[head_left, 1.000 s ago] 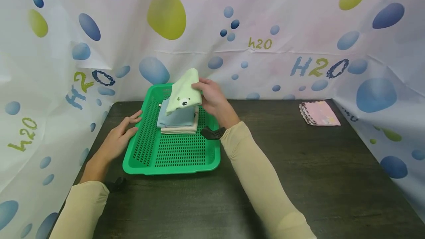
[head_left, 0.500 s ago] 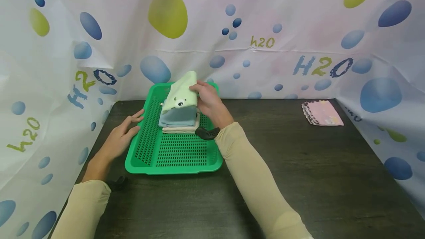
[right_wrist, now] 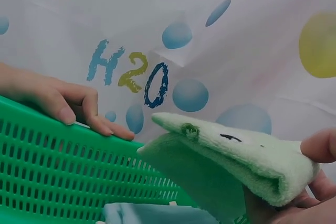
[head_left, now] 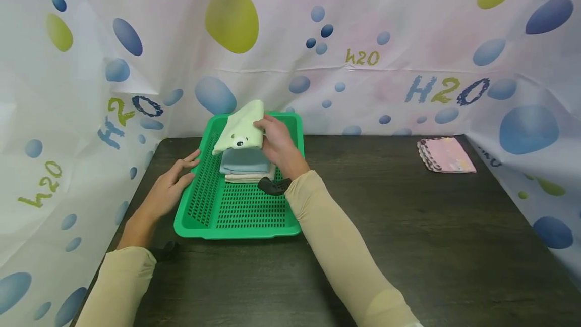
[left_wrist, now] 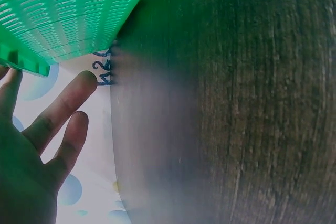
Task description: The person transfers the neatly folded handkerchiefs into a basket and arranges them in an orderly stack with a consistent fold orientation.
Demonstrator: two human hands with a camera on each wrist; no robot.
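My right hand (head_left: 278, 140) pinches a folded pale green towel (head_left: 240, 127) with an animal face on it, thumb on top and fingers beneath. In the right wrist view the towel (right_wrist: 226, 150) hangs above the basket with its layers partly spread. Under it, a folded light blue towel (head_left: 245, 161) lies on a cream folded cloth (head_left: 242, 178) at the back of the green plastic basket (head_left: 240, 231). My left hand (head_left: 165, 191) rests on the basket's left rim, its fingers fairly straight, as the left wrist view also shows with fingers (left_wrist: 63, 111) spread beside the perforated wall.
A folded pink cloth (head_left: 447, 155) with a patterned edge lies at the back right of the dark wooden table (head_left: 408, 236). A white sheet (head_left: 281, 14) printed with blue and green spots stands behind and along both sides.
My right hand has moved the pale green towel a little left and lower over the blue towel. My left hand stays on the basket's rim.
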